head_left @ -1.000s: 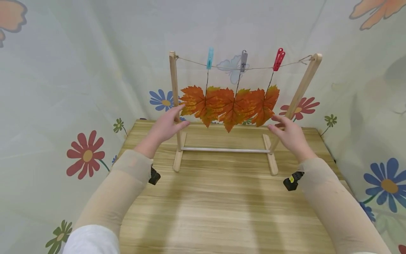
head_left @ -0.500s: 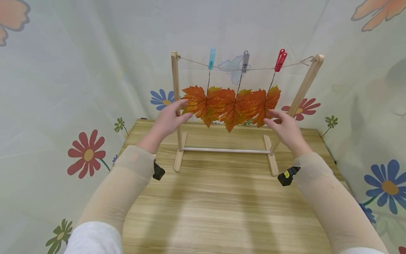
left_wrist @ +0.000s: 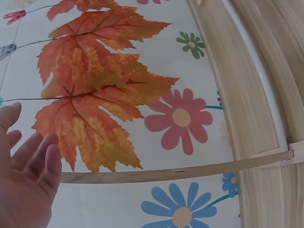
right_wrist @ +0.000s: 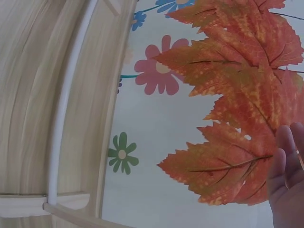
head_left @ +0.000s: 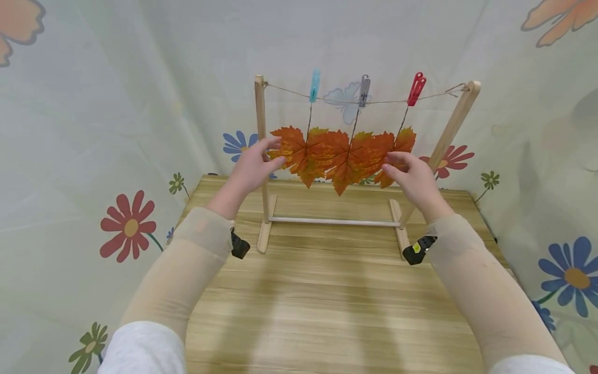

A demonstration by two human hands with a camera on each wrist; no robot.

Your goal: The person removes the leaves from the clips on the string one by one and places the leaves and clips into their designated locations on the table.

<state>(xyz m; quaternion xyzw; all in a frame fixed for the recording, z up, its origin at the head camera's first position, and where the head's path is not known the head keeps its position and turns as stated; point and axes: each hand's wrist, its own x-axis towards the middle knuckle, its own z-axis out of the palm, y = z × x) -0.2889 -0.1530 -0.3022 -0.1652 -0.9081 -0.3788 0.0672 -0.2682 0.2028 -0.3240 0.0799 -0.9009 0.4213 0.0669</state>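
Three orange maple leaves hang side by side and overlap: a left leaf [head_left: 291, 148], a middle leaf [head_left: 340, 163] and a right leaf [head_left: 405, 139]. Their stems run up to a light blue clothespin [head_left: 315, 85], a grey clothespin [head_left: 364, 91] and a red clothespin [head_left: 417, 89] on a string [head_left: 338, 100]. My left hand [head_left: 249, 167] is at the left leaf's outer edge, fingers loosely bent and holding nothing. In front of the right leaf is my right hand [head_left: 417, 182], covering part of it, its relaxed fingers [right_wrist: 285, 142] overlapping the leaf in the right wrist view.
The string is tied between a left wooden post [head_left: 260, 106] and a right wooden post [head_left: 455, 122]. A white rod [head_left: 334, 222] joins their feet low down. The rack stands on a wood-grain table [head_left: 327, 301], with a flower-printed cloth [head_left: 187, 104] behind and around it.
My right hand has moved left and slightly up, from the right leaf's edge to in front of it. My left hand has risen a little and shifted right. The leaves hang much as before.
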